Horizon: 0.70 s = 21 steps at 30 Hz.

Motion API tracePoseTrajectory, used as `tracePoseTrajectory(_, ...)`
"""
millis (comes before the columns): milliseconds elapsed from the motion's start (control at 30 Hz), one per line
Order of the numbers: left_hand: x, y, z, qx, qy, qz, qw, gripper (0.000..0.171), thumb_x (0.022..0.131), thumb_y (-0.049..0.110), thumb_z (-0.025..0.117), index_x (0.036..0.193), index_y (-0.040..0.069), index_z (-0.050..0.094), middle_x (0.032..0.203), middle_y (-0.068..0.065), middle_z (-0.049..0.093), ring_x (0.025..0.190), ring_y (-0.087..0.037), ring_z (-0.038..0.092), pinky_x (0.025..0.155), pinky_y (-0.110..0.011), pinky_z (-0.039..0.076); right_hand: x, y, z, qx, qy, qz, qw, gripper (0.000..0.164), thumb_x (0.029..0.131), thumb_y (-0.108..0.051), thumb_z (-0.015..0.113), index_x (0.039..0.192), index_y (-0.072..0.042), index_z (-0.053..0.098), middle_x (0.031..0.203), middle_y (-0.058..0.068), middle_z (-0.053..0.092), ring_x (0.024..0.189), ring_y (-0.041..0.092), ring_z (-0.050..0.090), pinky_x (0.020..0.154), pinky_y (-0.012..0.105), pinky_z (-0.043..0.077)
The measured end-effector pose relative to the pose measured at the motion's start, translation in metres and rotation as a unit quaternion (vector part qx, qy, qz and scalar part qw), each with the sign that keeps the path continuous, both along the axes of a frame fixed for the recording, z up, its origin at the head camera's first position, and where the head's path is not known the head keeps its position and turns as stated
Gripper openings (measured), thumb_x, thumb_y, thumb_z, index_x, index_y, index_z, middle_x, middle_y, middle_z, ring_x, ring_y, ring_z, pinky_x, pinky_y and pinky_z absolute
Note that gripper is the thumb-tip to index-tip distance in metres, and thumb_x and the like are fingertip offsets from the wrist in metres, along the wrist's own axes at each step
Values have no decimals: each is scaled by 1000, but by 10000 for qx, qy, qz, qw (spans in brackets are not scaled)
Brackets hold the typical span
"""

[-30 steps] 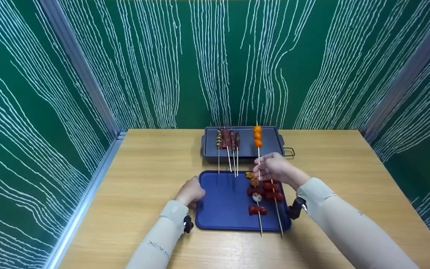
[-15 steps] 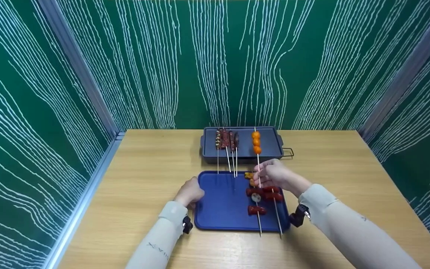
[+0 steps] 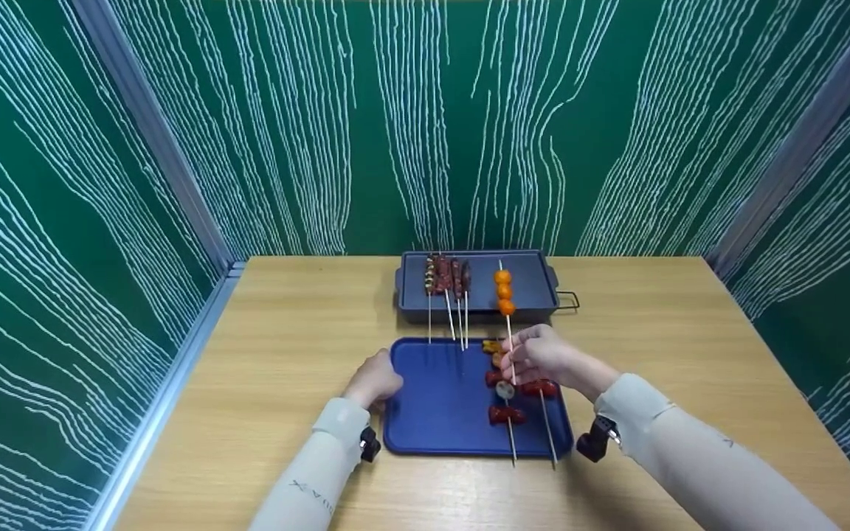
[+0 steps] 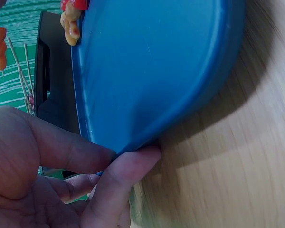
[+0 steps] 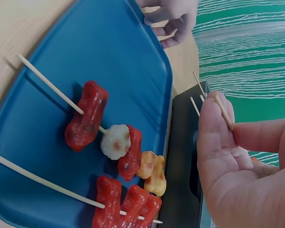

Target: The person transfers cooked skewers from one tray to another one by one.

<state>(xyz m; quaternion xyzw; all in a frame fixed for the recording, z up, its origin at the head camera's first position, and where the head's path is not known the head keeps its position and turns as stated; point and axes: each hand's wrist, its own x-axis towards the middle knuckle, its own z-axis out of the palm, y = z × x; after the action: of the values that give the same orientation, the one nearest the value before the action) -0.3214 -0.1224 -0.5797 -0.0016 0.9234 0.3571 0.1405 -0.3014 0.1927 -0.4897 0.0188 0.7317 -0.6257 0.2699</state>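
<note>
My right hand [image 3: 539, 355] pinches the stick of a skewer of orange balls [image 3: 505, 293], held up between the grill pan [image 3: 484, 295] and the blue tray [image 3: 440, 398]. In the right wrist view, thumb and fingertips meet on that stick [image 5: 224, 111]. My left hand [image 3: 375, 378] grips the tray's left edge, thumb and finger pinching the rim in the left wrist view. On the tray's right side lie a mixed skewer with red pieces and a white slice [image 5: 116, 142] and a skewer of red sausage-like pieces [image 5: 133, 205]. My right hand partly covers both in the head view.
Several dark meat skewers [image 3: 447, 274] lie on the pan's left part, their sticks reaching out over its front edge. A wire handle [image 3: 568, 299] sticks out at the pan's right. Green walls with white lines [image 3: 410, 110] stand behind the wooden table [image 3: 307, 310].
My right hand has drawn the orange-ball skewer back toward me and down, from above the pan's back part to over its front edge. My left hand stays on the tray's edge.
</note>
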Motion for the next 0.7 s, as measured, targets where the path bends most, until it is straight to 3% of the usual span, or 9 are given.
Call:
tracePoseTrajectory(33, -1, -1, -2, 29, 2, 0, 10000, 64, 93, 0, 51, 156, -12, 42, 133, -36, 64, 47, -25, 63, 35, -34, 54, 1, 0, -1, -2, 5, 12, 10000, 17, 103, 7, 45, 109, -3, 59, 88, 8, 73, 76, 18, 73, 75, 35, 69)
tracePoseTrajectory(67, 3, 2, 8, 14, -84, 65, 9999, 65, 92, -1, 51, 155, -13, 42, 133, -37, 64, 46, -26, 63, 36, -35, 55, 2, -1, -1, -15, 8, 30, 10000, 18, 104, 7, 45, 108, -3, 59, 89, 8, 73, 76, 18, 73, 76, 35, 69)
tracePoseTrajectory(233, -20, -6, -30, 100, -15, -14, 9999, 63, 89, 2, 51, 149, -15, 44, 125, -39, 65, 45, -29, 64, 34, -38, 55, 8, -2, -5, -245, -86, 113, 9996, 18, 104, 9, 44, 108, 1, 60, 88, 10, 74, 74, 18, 74, 73, 34, 69)
tracePoseTrajectory(300, -24, -6, -37, 104, -20, 3, 9999, 62, 88, 2, 51, 147, -15, 45, 124, -38, 65, 45, -29, 63, 33, -39, 55, 10, -3, -6, -309, -133, 143, 9993, 17, 103, 9, 45, 108, 2, 60, 88, 11, 75, 74, 19, 75, 72, 33, 69)
tracePoseTrajectory(367, -24, -6, -37, 126, -44, 34, 9999, 62, 87, 1, 51, 147, -14, 46, 123, -37, 66, 45, -29, 63, 33, -40, 55, 13, -3, -7, -329, -162, 211, 9991, 16, 103, 10, 46, 108, 2, 58, 88, 11, 75, 75, 19, 75, 72, 33, 69)
tracePoseTrajectory(500, -14, -2, -17, 187, -172, 139, 9996, 62, 89, -1, 53, 149, -13, 47, 127, -35, 65, 46, -29, 63, 35, -42, 56, 18, -3, -9, -271, -171, 329, 9989, 16, 102, 9, 47, 108, 0, 57, 87, 10, 75, 75, 18, 74, 70, 30, 68)
tracePoseTrajectory(633, -14, -3, -19, 265, -108, 89, 9996, 62, 89, -1, 52, 149, -14, 46, 126, -36, 65, 44, -28, 61, 34, -40, 54, 22, -4, -12, -156, -186, 432, 9988, 14, 101, 9, 48, 108, 2, 58, 86, 9, 75, 74, 17, 74, 69, 30, 67)
tracePoseTrajectory(667, -18, -5, -27, 285, -21, 38, 9996, 62, 88, -1, 51, 148, -16, 45, 124, -38, 65, 43, -27, 60, 32, -38, 53, 23, -5, -12, -139, -207, 451, 9987, 13, 101, 10, 49, 107, 2, 58, 85, 9, 74, 74, 18, 74, 69, 30, 67)
tracePoseTrajectory(700, -17, -5, -26, 299, -33, 46, 9995, 62, 88, -1, 51, 148, -16, 45, 125, -38, 65, 44, -27, 61, 33, -39, 53, 24, -5, -13, -116, -213, 481, 9985, 13, 101, 9, 49, 107, 3, 59, 85, 9, 74, 74, 18, 74, 69, 30, 68)
